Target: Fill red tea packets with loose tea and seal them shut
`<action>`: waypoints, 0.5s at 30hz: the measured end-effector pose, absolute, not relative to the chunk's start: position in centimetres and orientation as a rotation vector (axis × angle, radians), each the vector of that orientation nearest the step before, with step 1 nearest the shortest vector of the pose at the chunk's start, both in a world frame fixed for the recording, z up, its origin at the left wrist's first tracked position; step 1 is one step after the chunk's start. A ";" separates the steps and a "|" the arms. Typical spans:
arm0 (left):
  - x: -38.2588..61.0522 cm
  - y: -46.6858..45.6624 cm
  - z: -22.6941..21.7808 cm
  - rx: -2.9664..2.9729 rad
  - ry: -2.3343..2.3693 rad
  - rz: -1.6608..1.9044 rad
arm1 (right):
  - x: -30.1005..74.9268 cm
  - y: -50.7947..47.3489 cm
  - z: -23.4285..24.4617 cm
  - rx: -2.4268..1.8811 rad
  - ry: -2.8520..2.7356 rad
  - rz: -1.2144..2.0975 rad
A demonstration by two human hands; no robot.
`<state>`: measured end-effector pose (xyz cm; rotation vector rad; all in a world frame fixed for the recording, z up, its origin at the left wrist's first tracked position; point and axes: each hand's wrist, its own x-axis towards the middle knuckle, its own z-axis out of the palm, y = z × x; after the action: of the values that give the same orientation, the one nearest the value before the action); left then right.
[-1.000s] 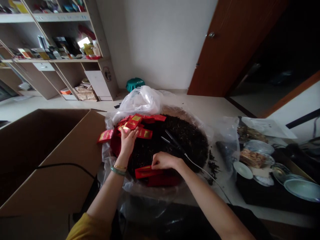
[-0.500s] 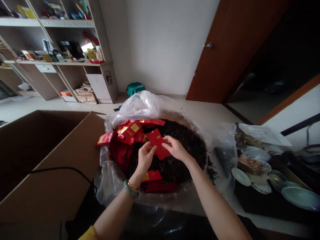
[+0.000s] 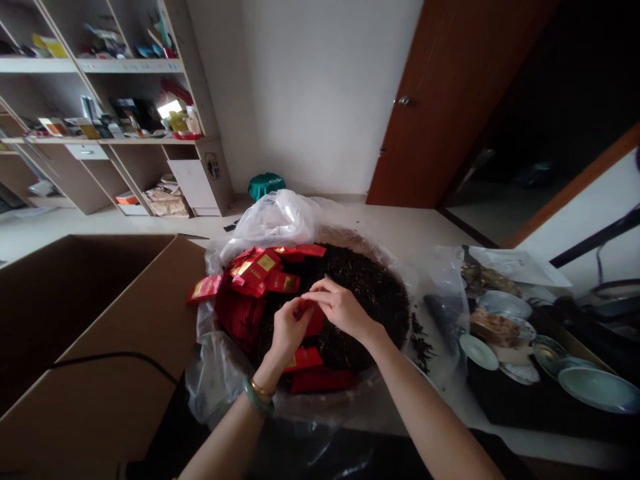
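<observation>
1. My left hand (image 3: pixel 289 328) and right hand (image 3: pixel 345 310) are both pinching the far end of one red packet (image 3: pixel 315 323), right over the dark dried leaves (image 3: pixel 373 280).
2. Gold-labelled packets (image 3: pixel 263 265) piled up far left.

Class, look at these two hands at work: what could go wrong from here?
1. The red packet between the left hand and right hand might slip onto the dark leaves below.
2. The leftmost packet could slide off, as it appears to jut past the plastic liner.
3. Loose leaves lie outside the liner; more may spill.
</observation>
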<state>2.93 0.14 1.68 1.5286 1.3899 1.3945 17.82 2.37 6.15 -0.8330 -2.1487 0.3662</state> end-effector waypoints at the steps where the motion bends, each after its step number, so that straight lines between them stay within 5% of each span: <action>1: 2.8 0.1 1.8 1.496 1.404 1.433 | 17.7 2.4 6.0 -0.848 -2.125 0.393; 9: 2.0 0.0 1.8 0.817 1.131 1.687 | 18.2 3.2 5.7 -1.327 -1.859 0.738; 15: 0.3 -0.6 2.6 1.418 1.313 1.355 | 18.7 2.3 7.4 -1.124 -2.216 0.527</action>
<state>0.27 -0.62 2.57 1.4177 1.3135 1.3547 18.74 2.31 7.40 -1.1241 -2.2157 0.5274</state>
